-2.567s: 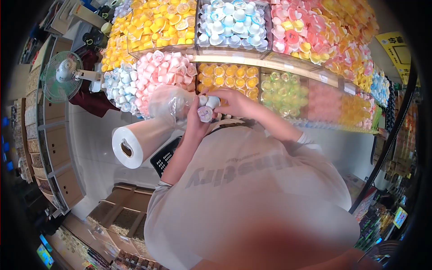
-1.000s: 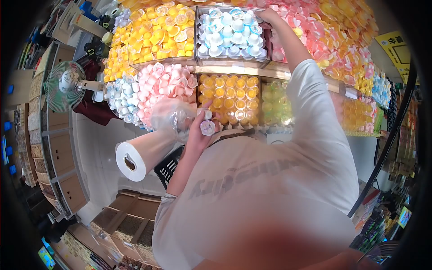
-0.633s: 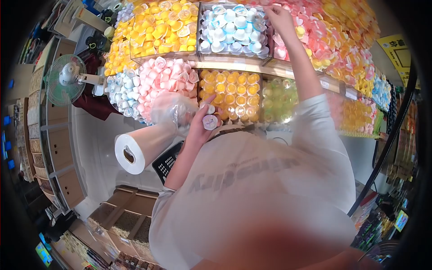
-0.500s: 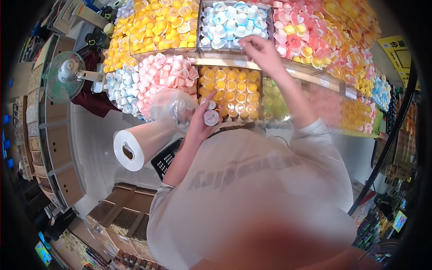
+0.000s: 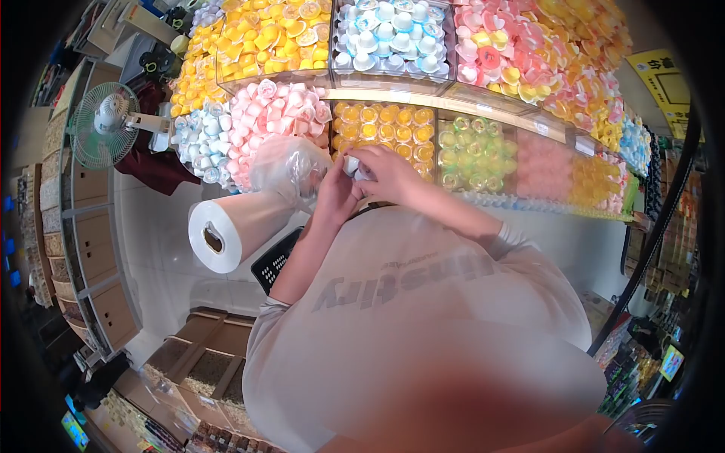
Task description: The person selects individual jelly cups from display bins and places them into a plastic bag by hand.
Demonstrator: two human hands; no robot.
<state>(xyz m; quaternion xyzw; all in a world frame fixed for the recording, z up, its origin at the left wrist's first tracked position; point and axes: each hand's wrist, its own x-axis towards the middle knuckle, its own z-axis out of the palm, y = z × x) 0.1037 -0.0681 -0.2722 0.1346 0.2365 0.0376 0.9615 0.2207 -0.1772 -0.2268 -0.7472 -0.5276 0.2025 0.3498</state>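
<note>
My left hand (image 5: 337, 195) and my right hand (image 5: 389, 175) meet in front of my chest, at the near edge of the display. Between them, a small pale jelly cup (image 5: 351, 166) shows; both hands are closed around it, and fingers cover most of it. Whether more cups lie inside the left hand cannot be made out. Just beyond my fingers stand rows of orange jelly cups (image 5: 393, 130) in a bin. Further back, a clear bin holds blue-and-white jelly cups (image 5: 389, 38).
A large roll of plastic bags (image 5: 242, 226) sits left of my left arm, its loose film (image 5: 291, 170) by the pink cups (image 5: 272, 113). Yellow cups (image 5: 276, 38) and green cups (image 5: 476, 155) fill other bins. A fan (image 5: 109, 124) stands at far left.
My right hand has come down from the blue-and-white cup bin to my left hand. The jelly cups visible in my left hand before are now mostly covered by fingers.
</note>
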